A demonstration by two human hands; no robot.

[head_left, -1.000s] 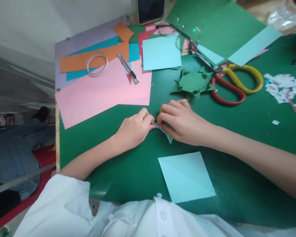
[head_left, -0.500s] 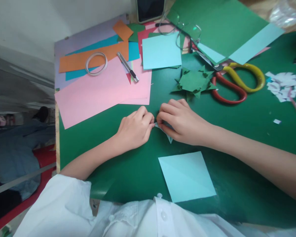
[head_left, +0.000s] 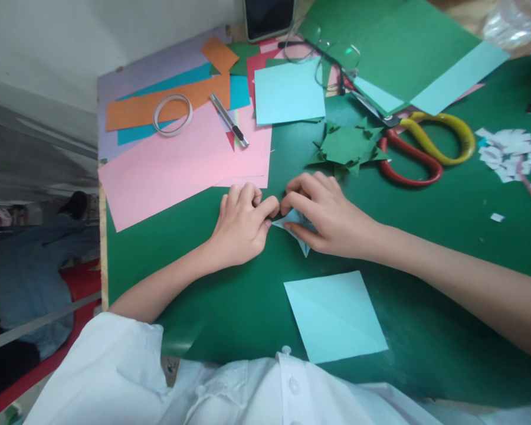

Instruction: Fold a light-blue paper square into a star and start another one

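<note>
A small folded light-blue paper piece [head_left: 294, 228] lies on the green table cover [head_left: 446, 248] between my hands. My left hand [head_left: 243, 227] is curled, its fingertips pinching the piece's left tip. My right hand [head_left: 325, 215] presses down on the piece with bent fingers and covers most of it; only its left flap and a lower point show. A flat light-blue paper square [head_left: 335, 316] with a diagonal crease lies close to my chest.
Folded green paper stars [head_left: 347, 147] and red-and-yellow scissors [head_left: 425, 147] lie beyond my right hand. Pink sheets [head_left: 177, 168], orange strips, a tape ring [head_left: 173, 114], a craft knife [head_left: 229, 120], another blue square [head_left: 289, 94], glasses [head_left: 327, 56] and white scraps [head_left: 511, 154] fill the far side.
My left hand has rolled so its knuckles rise and its fingers curl tighter at the paper's tip. My right fingers have lifted slightly, uncovering more of the blue flap.
</note>
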